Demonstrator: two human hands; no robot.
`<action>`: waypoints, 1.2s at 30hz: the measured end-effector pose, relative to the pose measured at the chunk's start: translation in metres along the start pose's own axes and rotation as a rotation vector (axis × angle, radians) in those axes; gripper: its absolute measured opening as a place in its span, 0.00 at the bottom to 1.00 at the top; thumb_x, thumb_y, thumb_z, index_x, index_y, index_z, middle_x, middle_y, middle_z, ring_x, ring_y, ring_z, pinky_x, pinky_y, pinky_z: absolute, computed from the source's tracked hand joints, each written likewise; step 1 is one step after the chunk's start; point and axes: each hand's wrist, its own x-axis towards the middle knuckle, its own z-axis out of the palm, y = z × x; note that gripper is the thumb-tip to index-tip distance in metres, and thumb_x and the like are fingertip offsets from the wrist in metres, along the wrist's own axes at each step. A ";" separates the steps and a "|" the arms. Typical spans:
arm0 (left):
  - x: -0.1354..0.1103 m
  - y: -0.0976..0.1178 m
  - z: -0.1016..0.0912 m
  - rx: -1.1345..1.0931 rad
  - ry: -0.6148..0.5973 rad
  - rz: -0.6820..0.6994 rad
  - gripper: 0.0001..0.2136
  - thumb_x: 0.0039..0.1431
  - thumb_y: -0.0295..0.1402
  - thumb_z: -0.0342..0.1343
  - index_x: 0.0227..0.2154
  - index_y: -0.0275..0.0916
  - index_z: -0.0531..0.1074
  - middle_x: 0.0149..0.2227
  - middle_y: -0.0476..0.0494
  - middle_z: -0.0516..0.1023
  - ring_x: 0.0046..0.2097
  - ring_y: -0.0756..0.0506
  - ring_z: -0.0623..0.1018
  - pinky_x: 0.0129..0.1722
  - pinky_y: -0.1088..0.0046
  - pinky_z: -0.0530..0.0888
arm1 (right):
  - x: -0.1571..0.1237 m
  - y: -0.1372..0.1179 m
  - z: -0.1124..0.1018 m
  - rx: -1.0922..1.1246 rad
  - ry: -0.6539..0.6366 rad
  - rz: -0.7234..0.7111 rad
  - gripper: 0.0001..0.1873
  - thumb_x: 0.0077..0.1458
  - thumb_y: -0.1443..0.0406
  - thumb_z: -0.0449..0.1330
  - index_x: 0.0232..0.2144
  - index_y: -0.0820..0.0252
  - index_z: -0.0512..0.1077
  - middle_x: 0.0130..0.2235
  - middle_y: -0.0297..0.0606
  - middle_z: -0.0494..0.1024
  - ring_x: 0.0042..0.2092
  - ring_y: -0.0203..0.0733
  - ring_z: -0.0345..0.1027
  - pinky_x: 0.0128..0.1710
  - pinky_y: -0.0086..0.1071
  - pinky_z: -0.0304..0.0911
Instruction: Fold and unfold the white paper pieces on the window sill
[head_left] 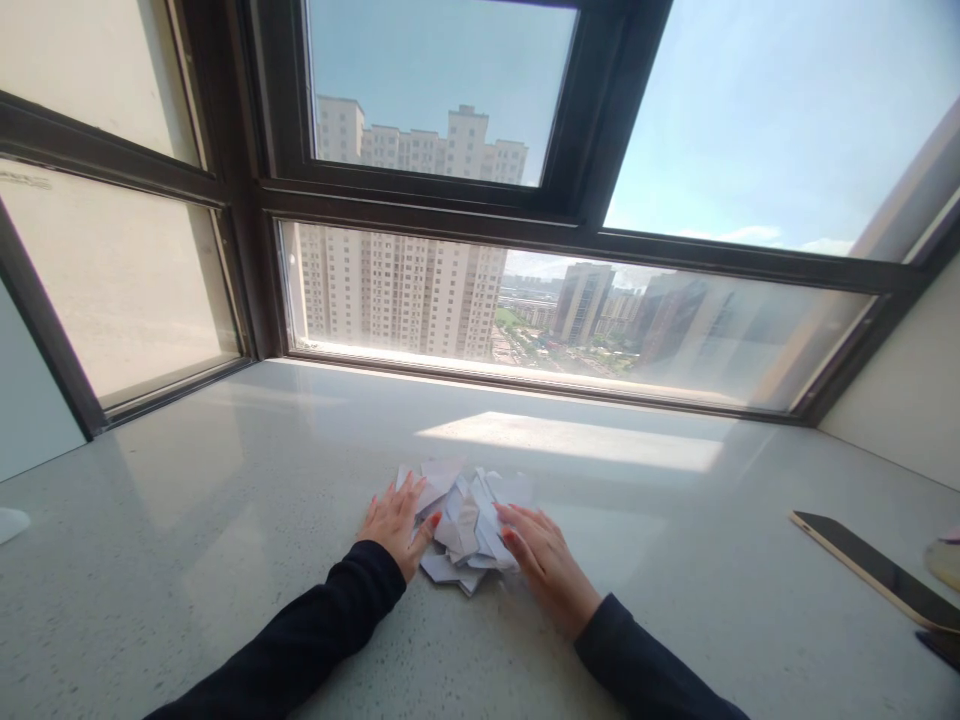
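Note:
A loose heap of torn white paper pieces (461, 520) lies on the speckled pale sill (247, 590), between my two hands. My left hand (396, 525) rests at the heap's left side, palm down, with its fingers spread over the edge of the paper. On the opposite side, my right hand (547, 565) touches the right edge of the pieces, its fingers extended and the thumb a little apart. Neither hand grips a piece. The scraps overlap one another, and some are partly covered by my fingers.
A phone or tablet with a dark screen (877, 565) lies at the right. Beside it, a round object (943, 560) is cut off by the frame. A white item (11, 523) sits at the far left edge. Dark-framed windows (450, 205) border the sill.

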 end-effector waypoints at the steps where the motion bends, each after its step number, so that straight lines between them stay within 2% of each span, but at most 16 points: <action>1: -0.001 0.003 -0.002 0.025 0.039 0.000 0.25 0.56 0.45 0.34 0.55 0.41 0.52 0.57 0.43 0.55 0.57 0.36 0.55 0.52 0.51 0.52 | 0.000 -0.003 -0.001 0.042 -0.003 -0.034 0.23 0.57 0.56 0.38 0.44 0.57 0.66 0.43 0.40 0.73 0.47 0.43 0.63 0.49 0.39 0.55; 4: -0.006 0.014 -0.006 0.065 0.129 0.081 0.26 0.55 0.47 0.35 0.55 0.42 0.50 0.59 0.45 0.52 0.58 0.36 0.49 0.52 0.47 0.45 | 0.002 -0.005 -0.003 0.109 0.082 -0.017 0.23 0.58 0.57 0.37 0.43 0.58 0.66 0.44 0.41 0.73 0.47 0.42 0.63 0.47 0.36 0.58; 6: -0.011 0.021 -0.005 0.054 0.142 0.179 0.27 0.54 0.48 0.36 0.56 0.44 0.50 0.59 0.45 0.50 0.59 0.35 0.47 0.52 0.45 0.44 | 0.003 0.002 -0.002 0.055 0.167 0.090 0.25 0.57 0.55 0.37 0.44 0.62 0.65 0.45 0.44 0.71 0.49 0.45 0.61 0.48 0.40 0.57; 8: -0.017 0.030 0.001 0.036 0.126 0.294 0.28 0.52 0.50 0.38 0.56 0.46 0.49 0.59 0.46 0.50 0.59 0.34 0.46 0.51 0.43 0.44 | 0.002 0.011 0.002 -0.026 0.194 0.210 0.28 0.56 0.52 0.37 0.46 0.65 0.64 0.47 0.48 0.70 0.52 0.49 0.57 0.50 0.46 0.52; 11: -0.024 0.045 0.010 0.018 0.076 0.413 0.31 0.51 0.52 0.38 0.57 0.44 0.46 0.59 0.45 0.48 0.59 0.33 0.45 0.50 0.41 0.44 | 0.001 0.018 0.007 -0.017 0.100 0.276 0.30 0.55 0.50 0.36 0.49 0.62 0.61 0.49 0.47 0.68 0.53 0.50 0.56 0.53 0.52 0.43; 15: -0.021 0.058 0.008 0.005 0.022 0.414 0.32 0.51 0.51 0.40 0.57 0.44 0.43 0.60 0.45 0.47 0.59 0.32 0.44 0.49 0.40 0.44 | 0.001 0.006 0.007 0.228 -0.073 0.168 0.28 0.56 0.53 0.36 0.56 0.57 0.47 0.54 0.44 0.62 0.54 0.45 0.55 0.56 0.50 0.36; 17: -0.017 0.061 0.003 -0.015 -0.021 0.442 0.32 0.51 0.52 0.39 0.57 0.45 0.42 0.60 0.45 0.45 0.59 0.31 0.43 0.47 0.36 0.42 | 0.002 0.000 0.006 0.340 -0.093 0.167 0.30 0.56 0.52 0.37 0.57 0.58 0.43 0.55 0.44 0.59 0.55 0.44 0.53 0.55 0.48 0.40; 19: -0.013 0.063 -0.003 -0.034 -0.050 0.476 0.33 0.50 0.54 0.38 0.57 0.46 0.42 0.60 0.46 0.45 0.58 0.30 0.42 0.46 0.34 0.40 | 0.002 -0.002 0.004 0.417 -0.052 0.217 0.32 0.55 0.50 0.36 0.57 0.59 0.44 0.55 0.44 0.59 0.55 0.44 0.52 0.55 0.45 0.45; 23: -0.005 0.064 -0.004 -0.027 -0.104 0.519 0.29 0.51 0.52 0.39 0.55 0.52 0.46 0.59 0.48 0.51 0.58 0.28 0.43 0.43 0.30 0.36 | 0.003 0.002 0.000 0.508 0.021 0.303 0.32 0.54 0.49 0.35 0.57 0.59 0.46 0.53 0.44 0.63 0.55 0.43 0.53 0.53 0.42 0.49; 27: 0.002 0.055 0.006 0.018 -0.212 0.489 0.22 0.53 0.48 0.38 0.51 0.55 0.56 0.56 0.49 0.58 0.57 0.28 0.48 0.41 0.29 0.36 | 0.002 0.007 -0.001 0.541 -0.033 0.336 0.33 0.53 0.48 0.37 0.57 0.59 0.45 0.52 0.45 0.65 0.54 0.43 0.54 0.54 0.42 0.48; 30: 0.009 0.039 0.008 0.045 -0.228 0.435 0.21 0.53 0.49 0.39 0.50 0.57 0.57 0.56 0.51 0.58 0.57 0.29 0.49 0.42 0.30 0.37 | 0.001 0.009 0.002 0.532 -0.074 0.325 0.34 0.53 0.48 0.40 0.56 0.61 0.47 0.52 0.48 0.64 0.54 0.44 0.55 0.54 0.43 0.47; 36: 0.024 -0.012 -0.008 0.151 -0.212 0.337 0.21 0.52 0.47 0.42 0.50 0.56 0.57 0.56 0.49 0.59 0.57 0.30 0.52 0.44 0.33 0.43 | 0.001 0.009 0.004 0.523 -0.093 0.288 0.33 0.53 0.49 0.43 0.56 0.61 0.48 0.49 0.50 0.67 0.53 0.45 0.56 0.54 0.45 0.45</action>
